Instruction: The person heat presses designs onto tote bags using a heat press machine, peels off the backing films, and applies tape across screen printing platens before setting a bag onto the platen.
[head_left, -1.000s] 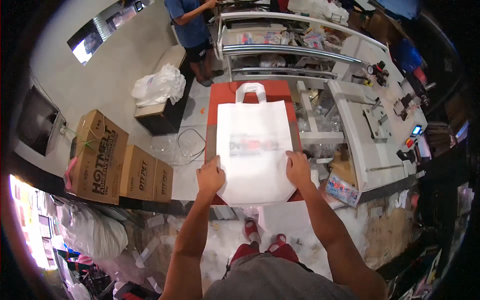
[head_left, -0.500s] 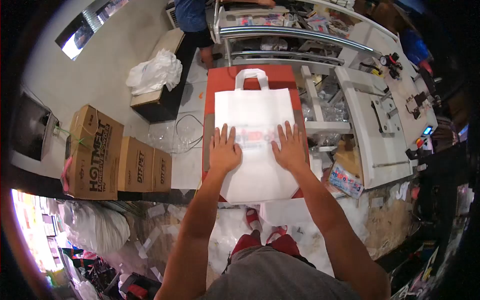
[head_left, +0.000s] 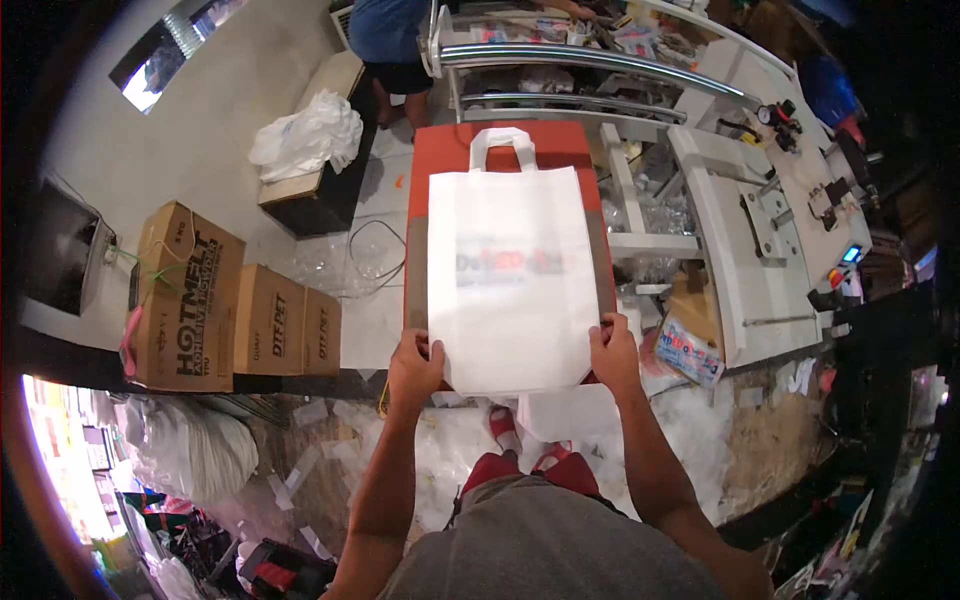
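A white tote bag lies flat on the red and brown press platen, handles pointing away from me. Faint, reversed red and dark lettering shows through its middle. My left hand is at the platen's near left edge, fingers curled around it and thumb beside the bag. Opposite it, my right hand is closed in the same way at the near right edge, close to the bag's side. Parts of the fingers on both hands are hidden.
Cardboard boxes stand at left. White folded bags lie on a bench behind them. Metal rails and a white machine frame with a gauge are beyond and right. Another person stands at the back.
Both hands have left the middle of the bag, where they lay flat, and moved toward me to the platen's near side edges, fingers curling. The other person has shifted slightly.
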